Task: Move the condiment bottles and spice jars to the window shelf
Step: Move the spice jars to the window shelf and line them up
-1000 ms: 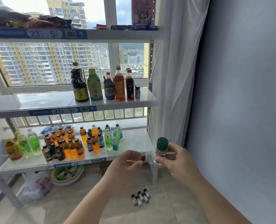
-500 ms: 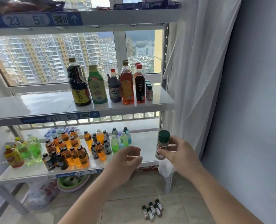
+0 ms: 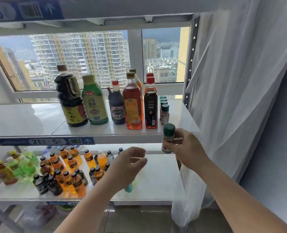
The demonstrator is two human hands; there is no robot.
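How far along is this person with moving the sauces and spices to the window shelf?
Done: condiment bottles and a row of green-capped jars stand on the window shelf. In hand: the right hand grips another spice jar near the shelf's front edge; the left hand is empty. Left: setting this jar down; further jars are not in view.

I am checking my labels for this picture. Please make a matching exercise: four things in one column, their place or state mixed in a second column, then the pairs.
1. nearest spice jar
2. big dark bottle
3. left hand
4. small orange bottles

a. on the lower shelf
b. open, nothing seen in it
c. leftmost of the row on the window shelf
d. gripped by the right hand

Pairs: 1-d, 2-c, 3-b, 4-a.
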